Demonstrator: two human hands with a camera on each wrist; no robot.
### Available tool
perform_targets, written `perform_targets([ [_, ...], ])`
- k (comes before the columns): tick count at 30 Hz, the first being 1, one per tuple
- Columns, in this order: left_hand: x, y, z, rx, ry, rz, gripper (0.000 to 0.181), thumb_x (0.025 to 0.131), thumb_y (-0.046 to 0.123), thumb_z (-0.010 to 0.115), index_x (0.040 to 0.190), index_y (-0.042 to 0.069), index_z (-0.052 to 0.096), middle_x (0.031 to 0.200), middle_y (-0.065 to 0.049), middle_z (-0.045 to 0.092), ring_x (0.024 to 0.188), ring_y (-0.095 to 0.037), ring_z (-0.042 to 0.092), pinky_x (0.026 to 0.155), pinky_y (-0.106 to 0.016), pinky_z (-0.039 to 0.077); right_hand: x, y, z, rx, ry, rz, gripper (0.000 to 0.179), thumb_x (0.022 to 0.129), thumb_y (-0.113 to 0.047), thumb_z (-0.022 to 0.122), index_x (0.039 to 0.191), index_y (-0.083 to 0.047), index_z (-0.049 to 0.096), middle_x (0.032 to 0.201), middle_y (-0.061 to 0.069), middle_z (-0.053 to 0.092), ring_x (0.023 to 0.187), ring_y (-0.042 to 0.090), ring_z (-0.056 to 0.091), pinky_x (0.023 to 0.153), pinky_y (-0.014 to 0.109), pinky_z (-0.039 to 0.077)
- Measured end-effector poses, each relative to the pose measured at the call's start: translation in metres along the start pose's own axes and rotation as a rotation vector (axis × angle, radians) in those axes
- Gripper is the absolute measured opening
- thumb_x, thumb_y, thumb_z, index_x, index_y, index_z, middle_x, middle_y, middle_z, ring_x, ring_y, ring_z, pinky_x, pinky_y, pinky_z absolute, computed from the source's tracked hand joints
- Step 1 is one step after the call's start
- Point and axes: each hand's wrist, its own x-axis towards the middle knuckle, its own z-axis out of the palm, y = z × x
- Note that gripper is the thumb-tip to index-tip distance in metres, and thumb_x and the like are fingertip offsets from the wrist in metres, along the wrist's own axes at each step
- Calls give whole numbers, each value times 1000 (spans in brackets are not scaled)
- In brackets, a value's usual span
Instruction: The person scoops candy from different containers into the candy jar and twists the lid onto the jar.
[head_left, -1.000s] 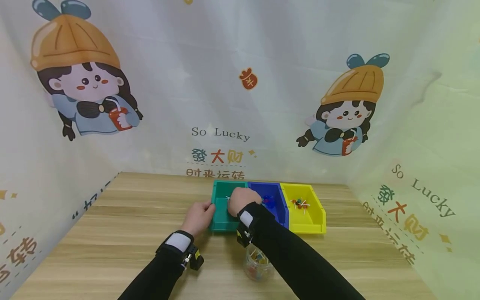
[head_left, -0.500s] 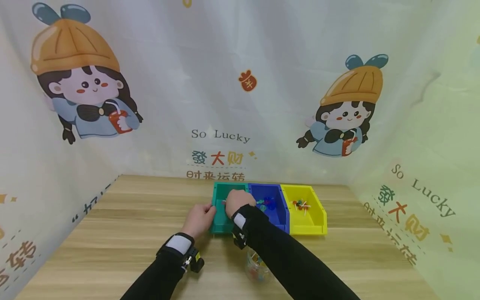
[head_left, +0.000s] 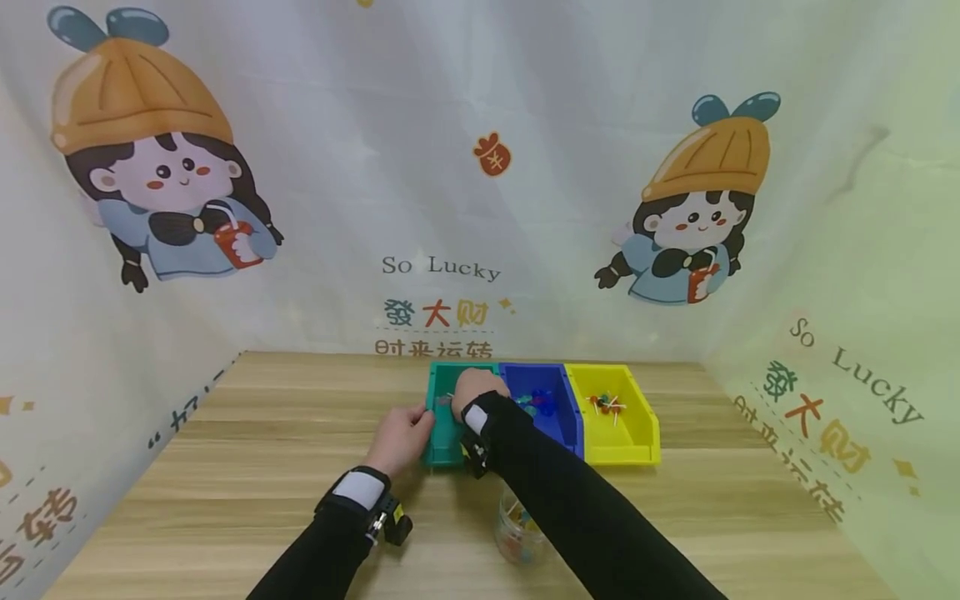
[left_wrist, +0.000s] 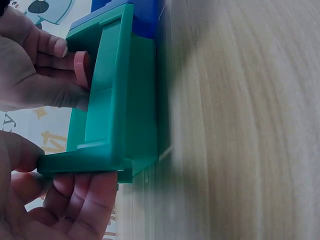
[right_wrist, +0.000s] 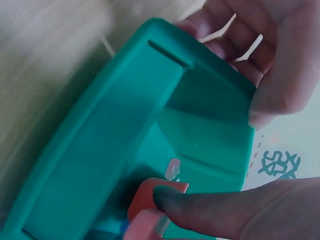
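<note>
My left hand (head_left: 399, 437) pinches the left wall of the green bin (head_left: 446, 450), thumb on one side and fingers on the other in the left wrist view. My right hand (head_left: 478, 392) reaches down into that bin. In the left wrist view a pink curved piece (left_wrist: 81, 70) shows at the right fingertips, between thumb and fingers; its kind is unclear. A small pale pink oval (right_wrist: 172, 169) shows inside the bin in the right wrist view. The right hand and sleeve hide part of the bin in the head view.
Right of the green bin stand a blue bin (head_left: 567, 429) with blue and green pieces and a yellow bin (head_left: 622, 454) with red and green-headed picks. A clear jar (head_left: 517, 542) of picks stands nearer, partly behind the right sleeve. A printed cloth (head_left: 360, 192) hangs behind.
My right hand has shifted slightly left inside the green bin, uncovering green pieces in the blue bin. The left hand keeps its grip on the bin's wall.
</note>
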Motion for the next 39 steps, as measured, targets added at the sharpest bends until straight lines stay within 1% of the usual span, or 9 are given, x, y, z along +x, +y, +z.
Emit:
perform_targets([
  [4,-2,8,-4,-33,-24,-21,48,109,25,53,150,2,62,113,-20,80,78,-21,61,57,-31,44,5,-1,-4,-20,-25,4,19,102,-23,74,93,-7,80,109,13,83,92,26,80,74,36,66],
  [8,31,-46,19,-32,-12,15,49,108,33,55,150,10,65,74,0,65,68,-16,58,52,-31,44,5,0,-5,-41,-58,-2,20,103,-24,74,92,-8,79,107,11,83,87,23,77,66,33,60],
  [10,39,-57,24,-31,-14,7,47,108,34,56,150,14,66,69,2,59,68,-16,59,52,-31,45,5,2,-5,-47,-63,-13,19,103,-24,73,93,-8,78,106,10,82,85,22,75,65,33,57],
  [13,44,-63,27,-27,-12,-3,46,107,34,57,149,17,68,68,3,58,70,-16,60,53,-31,48,4,6,-6,-44,-55,-28,21,103,-26,73,93,-8,79,104,9,82,85,20,75,68,32,60],
  [16,33,-48,20,-24,0,47,46,108,34,56,149,16,68,76,-3,65,77,-18,61,57,-31,48,7,10,-4,-17,-54,-39,29,105,-30,72,89,-8,78,99,9,81,85,21,76,72,33,64],
  [23,38,-53,23,-1,16,54,46,107,33,57,148,15,69,81,-4,69,71,-16,60,52,-30,45,49,30,34,41,-40,-69,30,95,-33,81,73,-15,73,78,2,73,70,19,67,76,39,64],
  [29,36,-52,21,12,32,67,46,107,35,58,146,12,69,108,-11,80,82,-16,63,59,-30,49,48,31,35,56,-39,-87,22,90,-32,88,84,-12,81,85,5,80,81,23,75,84,37,66],
  [36,24,-39,16,1,34,71,45,107,33,57,143,9,72,110,-15,79,85,-22,63,65,-32,50,88,43,70,1,-1,-103,27,79,-37,95,84,-17,78,86,0,78,76,17,70,71,32,62],
  [39,32,-53,19,7,24,66,44,108,34,56,141,13,76,105,-11,78,85,-21,63,66,-32,50,100,48,83,14,-19,-103,26,80,-38,93,77,-18,77,74,-3,75,71,16,70,66,28,61],
])
